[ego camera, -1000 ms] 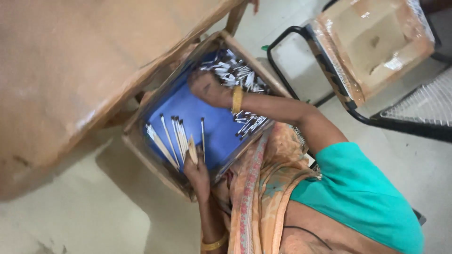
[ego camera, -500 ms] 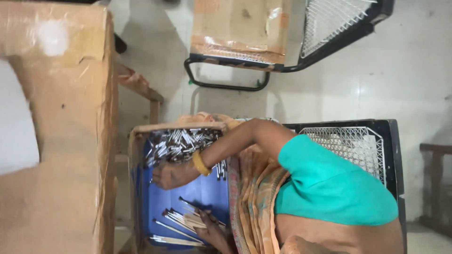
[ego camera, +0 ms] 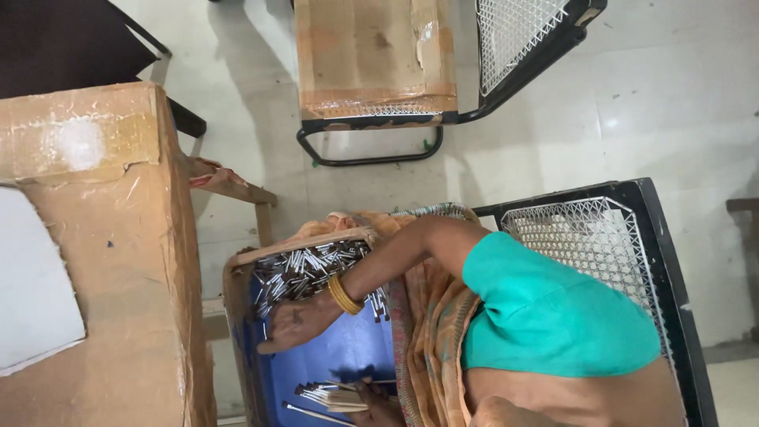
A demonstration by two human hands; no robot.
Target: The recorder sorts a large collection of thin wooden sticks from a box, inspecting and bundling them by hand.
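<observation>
Several rods (ego camera: 328,393) are bunched in the left hand (ego camera: 378,402), fingers closed round them, low over the blue tray (ego camera: 348,356). Beyond, the right hand (ego camera: 294,323) lies flat, fingers apart, beside the pile (ego camera: 308,269), where most rods lie loose, ungathered.

A blue tray (ego camera: 340,360) sits inside a brown cardboard box (ego camera: 237,316), with silvery grey metal rods (ego camera: 304,273) heaped at its far end. Just above the tray, a yellow-gold bangle (ego camera: 345,295) rings a wrist. The sleeve (ego camera: 553,312) is teal-green, beside an orange patterned drape (ego camera: 431,348). The chair (ego camera: 632,229) behind the tray shows white mesh in a black frame.
</observation>
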